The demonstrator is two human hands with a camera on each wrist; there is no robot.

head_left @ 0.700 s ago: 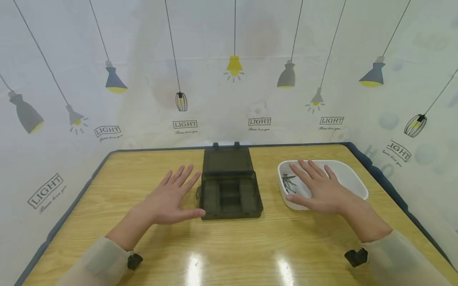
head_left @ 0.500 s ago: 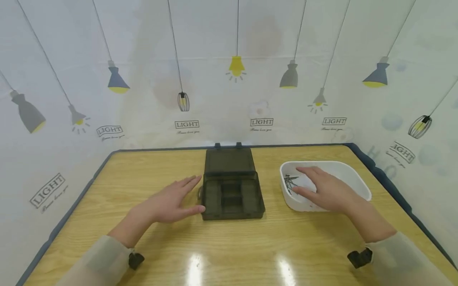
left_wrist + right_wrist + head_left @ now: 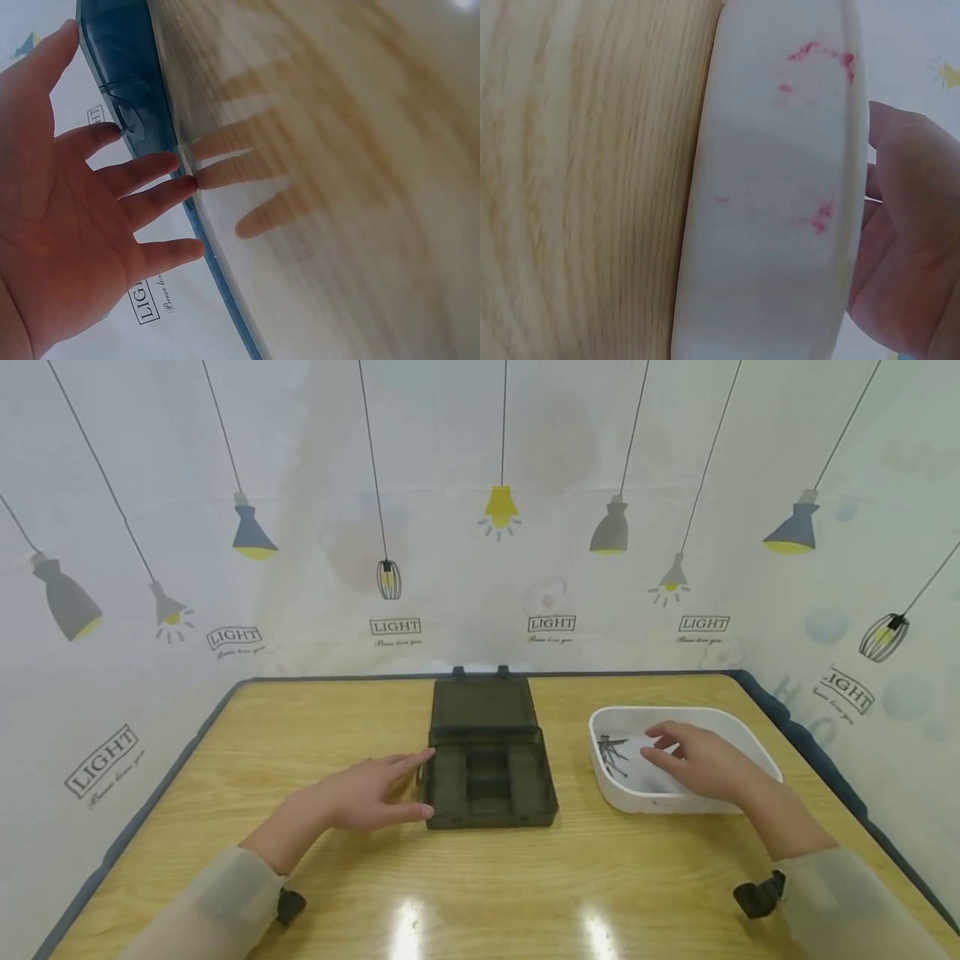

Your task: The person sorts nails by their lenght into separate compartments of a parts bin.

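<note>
A dark see-through plastic case lies on the table with its lid swung back. At its left side is my left hand, thumb and fingers spread and straight. The fingertips reach the case's edge; whether they touch is unclear. In the left wrist view that hand holds nothing and the case stands beyond it. My right hand hovers over the white basin, fingers loosely bent, nothing visible between them. Several thin dark metal pieces, like nails or screws, lie at the basin's left end.
The wooden table has a dark blue edge at the back and sides. A pale cloth printed with hanging lamps surrounds it. Red marks show on the basin's outer wall in the right wrist view.
My left fingers have lowered and come together toward the case's left side. The right hand has gone from spread flat to loosely bent, shifting right over the basin.
</note>
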